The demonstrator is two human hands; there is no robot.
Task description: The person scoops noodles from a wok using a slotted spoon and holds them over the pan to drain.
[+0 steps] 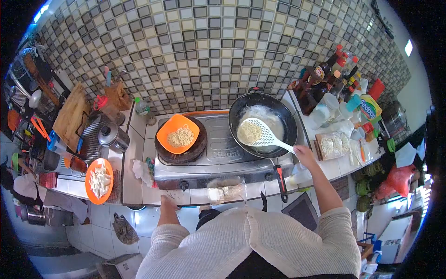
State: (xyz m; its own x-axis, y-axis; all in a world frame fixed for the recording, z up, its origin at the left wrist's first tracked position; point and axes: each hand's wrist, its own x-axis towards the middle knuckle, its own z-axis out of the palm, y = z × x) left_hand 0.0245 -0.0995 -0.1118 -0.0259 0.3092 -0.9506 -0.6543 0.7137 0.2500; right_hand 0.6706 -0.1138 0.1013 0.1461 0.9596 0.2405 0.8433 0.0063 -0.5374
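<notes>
"So, where do the noodles (251,133) stand?"

"One portion lies in the white slotted ladle (268,138), over the dark wok (290,118) on the right side of the stove (218,172). More sit in the orange bowl (163,135), on a dark round base (200,148) at the left."

"And the grips?"

"The right grip (304,154) is closed around the ladle's handle, just beyond the wok's near right rim. The left grip (169,202) is low by the near edge of the desk (139,160); its fingers are too unclear to tell whether it is open or closed."

"What could go wrong?"

"If the right wrist rolled, the ladle would tip and noodles could slide off, splashing the pale, foamy liquid (271,113). Carried left undrained, the ladle could drip across the stove."

"Anything nearer the body?"

"Yes, the wok's long handle (281,183) juts past the near edge. A sleeve or hip catching it could swing the wok and slop liquid out. I'd also worry about the right forearm, which is close to the rim. No flame is visible, so I can't say how hot things are."
</notes>
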